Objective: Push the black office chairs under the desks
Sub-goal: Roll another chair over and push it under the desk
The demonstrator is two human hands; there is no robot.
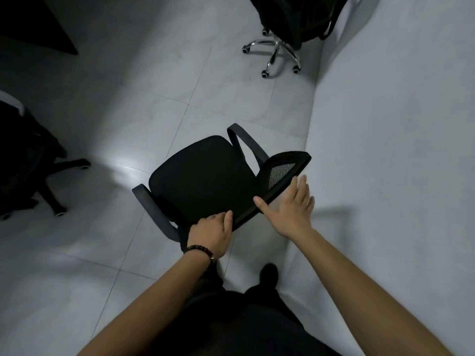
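Observation:
A black office chair (205, 181) with a mesh backrest and two armrests stands right below me on the tiled floor. My left hand (210, 233) grips the top edge of its backrest at the lower end, fingers curled over the rim. My right hand (293, 208) lies flat against the back of the backrest, fingers straight and thumb along the rim. The chair's seat faces away from me, toward the upper left.
A white wall (390, 150) runs along the right. A second black chair on a chrome wheeled base (279, 51) stands at the top. A third black chair (28, 155) stands at the left edge. A dark desk corner (30, 24) shows at the top left. My feet (268, 274) are below the chair.

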